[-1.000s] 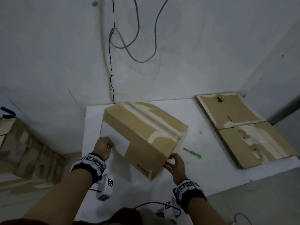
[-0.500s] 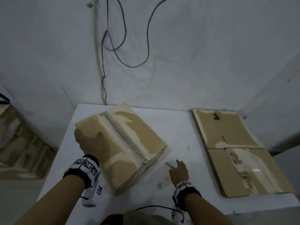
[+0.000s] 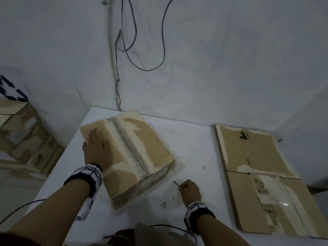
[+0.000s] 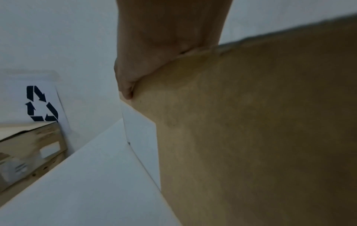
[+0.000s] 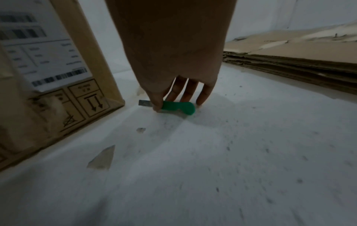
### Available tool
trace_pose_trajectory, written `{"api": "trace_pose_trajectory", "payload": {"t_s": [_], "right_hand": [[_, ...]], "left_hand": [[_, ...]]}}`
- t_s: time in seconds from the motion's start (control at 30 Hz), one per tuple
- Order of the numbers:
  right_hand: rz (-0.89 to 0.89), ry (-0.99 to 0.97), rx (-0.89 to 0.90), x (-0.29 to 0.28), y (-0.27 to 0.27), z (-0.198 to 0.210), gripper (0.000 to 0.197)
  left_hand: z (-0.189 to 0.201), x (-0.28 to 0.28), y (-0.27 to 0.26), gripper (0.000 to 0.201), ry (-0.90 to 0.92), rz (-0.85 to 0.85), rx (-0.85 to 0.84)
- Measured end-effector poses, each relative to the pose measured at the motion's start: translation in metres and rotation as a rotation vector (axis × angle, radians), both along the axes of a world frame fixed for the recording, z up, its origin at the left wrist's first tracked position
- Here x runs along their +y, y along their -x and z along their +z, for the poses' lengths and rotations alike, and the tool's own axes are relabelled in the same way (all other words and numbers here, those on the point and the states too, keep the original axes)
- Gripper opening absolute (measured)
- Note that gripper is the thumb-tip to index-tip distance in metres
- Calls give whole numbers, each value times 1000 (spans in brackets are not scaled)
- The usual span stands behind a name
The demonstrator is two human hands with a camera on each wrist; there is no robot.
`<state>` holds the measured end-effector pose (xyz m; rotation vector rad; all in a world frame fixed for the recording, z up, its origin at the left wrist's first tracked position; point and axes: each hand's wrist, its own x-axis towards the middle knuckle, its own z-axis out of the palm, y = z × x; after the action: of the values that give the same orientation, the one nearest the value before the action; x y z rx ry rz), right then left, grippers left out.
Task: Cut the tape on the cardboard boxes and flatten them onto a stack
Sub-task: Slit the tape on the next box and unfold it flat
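While left hand (image 3: 97, 150) lies flat on box (image 3: 142, 148), right hand (image 5: 173, 64) pinches cutter (image 5: 178, 107) on worktop (image 3: 191, 142); flattened stack (image 3: 257, 174) at right, cutter mostly hidden in head view.

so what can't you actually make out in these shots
- Label text on the box: right wrist view, blurred.
- Cutter handle: head view, hidden under the right hand.
- Left hand fingertips: left wrist view, behind the box's top edge.
- Flattened stack: near end cut off by the frame.

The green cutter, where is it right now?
The green cutter lies on the white table, pinched by the right hand, just right of the taped box.
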<state>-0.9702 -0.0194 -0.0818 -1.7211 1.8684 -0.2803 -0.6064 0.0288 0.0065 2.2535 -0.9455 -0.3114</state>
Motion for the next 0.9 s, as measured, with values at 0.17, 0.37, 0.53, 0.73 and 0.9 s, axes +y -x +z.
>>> {"api": "trace_pose_trajectory", "payload": {"t_s": [0.17,0.37,0.53,0.73,0.9], "right_hand": [[-182,302,-337,-45,-18,44,9],[41,394,-509,-116,-84,126,10],[309,285,-508,-120,-170,158,17],[525,172,-343,-96,-264,145,21],[501,205,-387,-83,-301,149,37]], "left_hand": [[13,-3,8,63,-128,-133,-330],[30,-12,-3,46,-212,-282,-385],[30,-16,-15,73,-113,-345,-292],[25,-13,-16,69,-92,-359,-288],[23,-12,-20,74,-117,-373,-301]]}}
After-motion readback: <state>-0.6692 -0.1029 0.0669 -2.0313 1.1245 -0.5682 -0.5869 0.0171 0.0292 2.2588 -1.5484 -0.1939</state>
